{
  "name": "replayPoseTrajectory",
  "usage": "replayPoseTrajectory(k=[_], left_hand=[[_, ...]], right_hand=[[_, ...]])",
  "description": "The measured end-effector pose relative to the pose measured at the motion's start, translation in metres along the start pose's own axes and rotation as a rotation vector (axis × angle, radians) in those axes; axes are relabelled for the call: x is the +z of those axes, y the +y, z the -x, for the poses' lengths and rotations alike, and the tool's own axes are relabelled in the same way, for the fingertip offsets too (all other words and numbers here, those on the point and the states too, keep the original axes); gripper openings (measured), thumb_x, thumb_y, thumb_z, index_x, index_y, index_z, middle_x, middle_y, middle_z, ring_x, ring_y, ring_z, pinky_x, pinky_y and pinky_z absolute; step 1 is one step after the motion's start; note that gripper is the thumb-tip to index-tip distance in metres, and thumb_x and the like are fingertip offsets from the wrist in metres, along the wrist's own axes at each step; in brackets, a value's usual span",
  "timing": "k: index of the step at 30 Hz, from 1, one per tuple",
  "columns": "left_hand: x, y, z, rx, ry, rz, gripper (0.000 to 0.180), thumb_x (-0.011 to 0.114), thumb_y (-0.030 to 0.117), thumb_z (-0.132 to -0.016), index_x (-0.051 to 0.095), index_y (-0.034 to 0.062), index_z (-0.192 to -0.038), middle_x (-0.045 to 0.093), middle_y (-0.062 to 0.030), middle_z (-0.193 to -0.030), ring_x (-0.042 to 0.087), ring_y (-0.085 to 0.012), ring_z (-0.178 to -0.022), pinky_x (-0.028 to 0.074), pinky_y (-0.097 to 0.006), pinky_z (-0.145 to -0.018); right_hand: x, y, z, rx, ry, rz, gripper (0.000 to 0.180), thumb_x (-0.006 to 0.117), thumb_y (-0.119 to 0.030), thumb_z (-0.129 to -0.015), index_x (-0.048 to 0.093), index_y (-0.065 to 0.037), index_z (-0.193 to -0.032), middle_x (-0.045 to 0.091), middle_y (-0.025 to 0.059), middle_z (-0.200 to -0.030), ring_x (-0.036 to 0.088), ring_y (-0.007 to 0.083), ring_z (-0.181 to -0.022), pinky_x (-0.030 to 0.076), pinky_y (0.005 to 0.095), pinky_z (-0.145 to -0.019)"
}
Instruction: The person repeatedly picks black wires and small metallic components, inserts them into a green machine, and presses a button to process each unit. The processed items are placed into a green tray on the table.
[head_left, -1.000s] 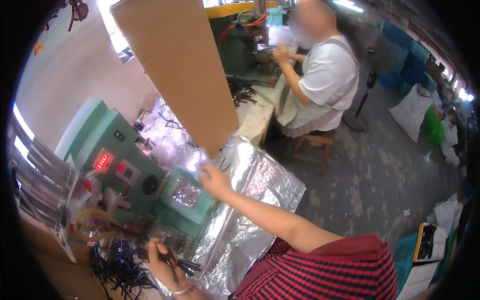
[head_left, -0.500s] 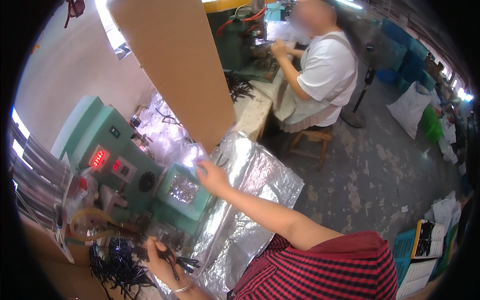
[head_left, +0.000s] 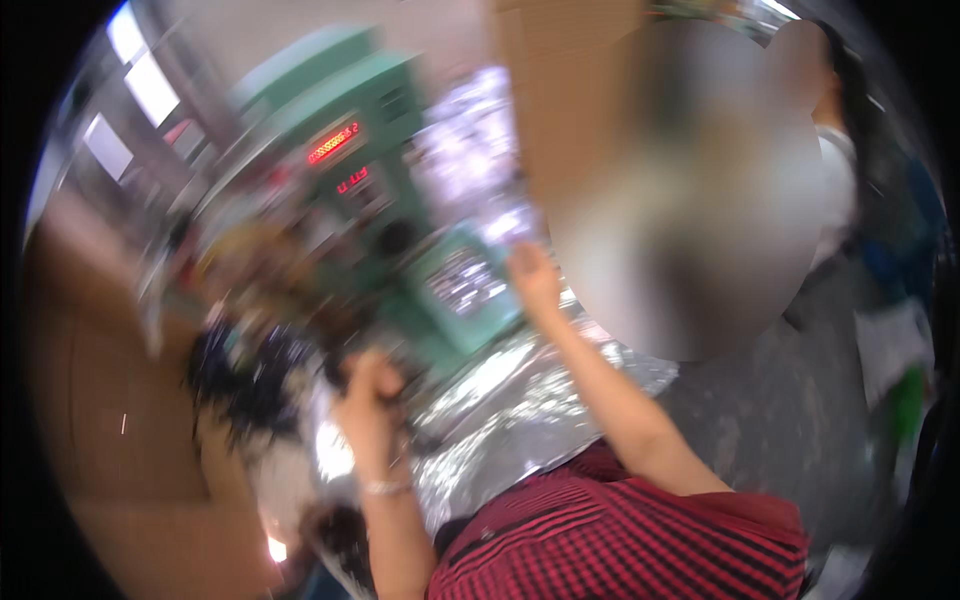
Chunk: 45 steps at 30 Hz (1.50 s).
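Note:
Motion smears this head view. My left hand (head_left: 370,405) has its fingers curled round something dark, too blurred to name. It is in front of the green machine (head_left: 350,105), right of a bunch of black strips (head_left: 235,375). My right hand (head_left: 535,283) reaches to the right rim of a pale green tray (head_left: 438,318); whether its fingers touch the rim or pinch anything is lost in the blur. Small shiny pieces (head_left: 466,282) lie in the tray.
Silver foil (head_left: 500,420) covers the bench before me. Behind the tray is a heap of clear plastic (head_left: 470,150), beside an upright cardboard sheet (head_left: 570,120). Brown cardboard (head_left: 120,420) stands at left. Another person (head_left: 838,195) is partly visible at right.
The whole view has swung, so the machine, tray and both hands appear farther right and higher. My right hand stays beside the tray; the left remains near the black strips.

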<state>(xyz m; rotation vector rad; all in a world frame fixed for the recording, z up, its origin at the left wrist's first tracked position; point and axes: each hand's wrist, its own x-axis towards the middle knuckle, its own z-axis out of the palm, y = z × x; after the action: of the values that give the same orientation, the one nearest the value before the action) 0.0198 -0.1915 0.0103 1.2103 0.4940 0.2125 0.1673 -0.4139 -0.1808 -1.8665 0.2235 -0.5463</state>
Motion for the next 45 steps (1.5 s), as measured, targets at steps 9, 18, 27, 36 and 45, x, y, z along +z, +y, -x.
replayPoseTrajectory(k=[9, 18, 27, 36, 45], left_hand=[[-0.021, 0.001, 0.002, -0.003, -0.163, 0.055, 0.015, 0.058, 0.016, -0.093, 0.059, 0.0011, -0.089, 0.056, -0.0025, -0.061, 0.043, -0.0075, -0.041, 0.031, -0.021, -0.037], [-0.022, 0.010, 0.027, -0.063, -0.247, 0.038, 0.023, 0.057, 0.021, -0.095, 0.061, -0.0012, -0.098, 0.058, -0.0047, -0.066, 0.046, -0.0052, -0.044, 0.029, -0.018, -0.038], [-0.021, -0.007, 0.022, -0.050, -0.196, -0.051, 0.024, 0.066, 0.023, -0.090, 0.068, 0.0004, -0.098, 0.057, 0.0023, -0.067, 0.046, -0.0048, -0.049, 0.032, -0.018, -0.043], [-0.057, 0.018, -0.002, 0.444, 0.299, -0.166, 0.018, 0.065, 0.024, -0.091, 0.063, 0.0068, -0.094, 0.050, 0.0038, -0.069, 0.043, -0.0018, -0.052, 0.031, -0.016, -0.040], [-0.052, 0.060, 0.001, 0.628, 0.156, -0.146, 0.019, 0.057, 0.018, -0.095, 0.063, -0.0001, -0.094, 0.061, -0.0073, -0.075, 0.045, -0.0065, -0.048, 0.029, -0.017, -0.037]], right_hand=[[-0.012, -0.044, 0.005, -0.045, -0.035, 0.016, 0.029, 0.054, -0.019, -0.092, 0.062, -0.004, -0.116, 0.069, 0.0110, -0.100, 0.068, 0.0216, -0.090, 0.050, 0.0327, -0.081], [-0.034, -0.089, 0.019, -0.140, 0.039, 0.198, 0.034, 0.052, -0.029, -0.095, 0.062, -0.005, -0.118, 0.069, 0.0110, -0.100, 0.060, 0.0219, -0.105, 0.044, 0.0335, -0.091], [-0.045, -0.210, 0.129, 0.124, -0.874, -0.339, 0.018, 0.059, -0.014, -0.093, 0.061, 0.002, -0.101, 0.065, 0.0038, -0.082, 0.059, 0.0091, -0.068, 0.045, 0.0230, -0.059], [-0.026, -0.213, 0.119, 0.359, -1.036, -0.485, 0.016, 0.050, -0.016, -0.098, 0.055, -0.002, -0.092, 0.060, 0.0019, -0.063, 0.045, 0.0052, -0.041, 0.036, 0.0191, -0.039], [-0.020, -0.224, 0.123, 0.354, -0.990, -0.609, 0.016, 0.048, -0.016, -0.099, 0.055, -0.002, -0.093, 0.057, 0.0008, -0.060, 0.044, 0.0053, -0.040, 0.035, 0.0198, -0.039]])
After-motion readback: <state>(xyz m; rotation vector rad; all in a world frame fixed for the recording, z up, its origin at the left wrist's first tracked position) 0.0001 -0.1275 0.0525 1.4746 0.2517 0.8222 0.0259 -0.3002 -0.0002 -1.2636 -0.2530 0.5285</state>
